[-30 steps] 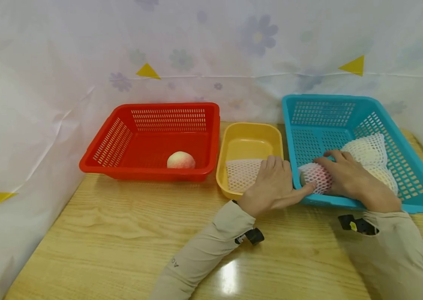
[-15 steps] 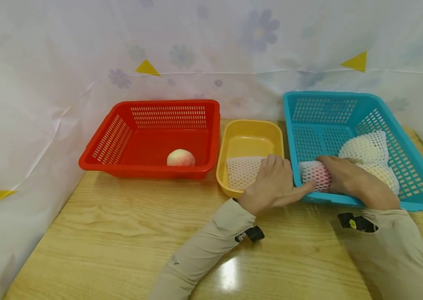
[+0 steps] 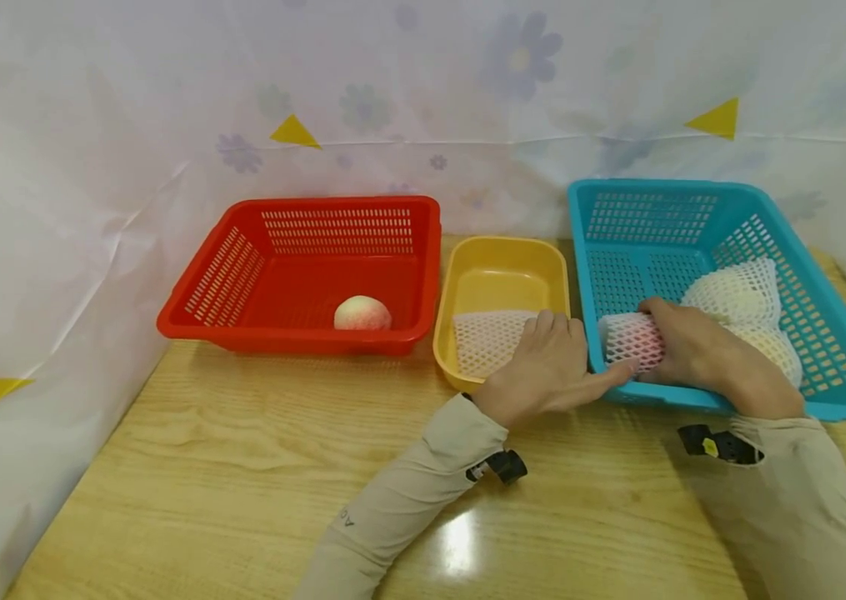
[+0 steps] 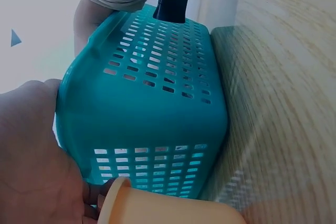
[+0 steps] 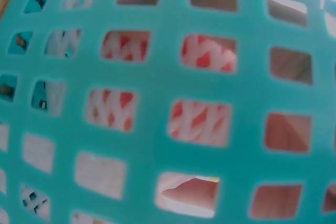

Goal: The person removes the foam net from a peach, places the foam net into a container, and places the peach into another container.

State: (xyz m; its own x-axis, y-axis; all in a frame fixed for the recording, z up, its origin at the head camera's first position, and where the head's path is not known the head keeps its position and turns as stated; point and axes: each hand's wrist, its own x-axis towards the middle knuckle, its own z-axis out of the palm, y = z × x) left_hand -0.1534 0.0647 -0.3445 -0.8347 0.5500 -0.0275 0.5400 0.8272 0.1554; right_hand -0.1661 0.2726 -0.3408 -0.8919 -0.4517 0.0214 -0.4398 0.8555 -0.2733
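In the head view my right hand grips a pink peach in a white foam net, inside the near-left corner of the blue basket. Through the basket holes, the right wrist view shows the red-and-white netting. My left hand lies between the yellow tray and the basket, holding the basket's corner. Its thumb reaches over the rim beside the netted peach; whether they touch I cannot tell. In the left wrist view the fingers go partly out of sight between the basket and the tray.
Two pale netted fruits lie in the right part of the blue basket. White foam nets lie flat in the yellow tray. A bare peach sits in the red basket on the left. A printed curtain hangs behind.
My right hand's fingers have shifted from the top of the netted peach towards its right side, and the peach has turned slightly. My left hand stays in place.
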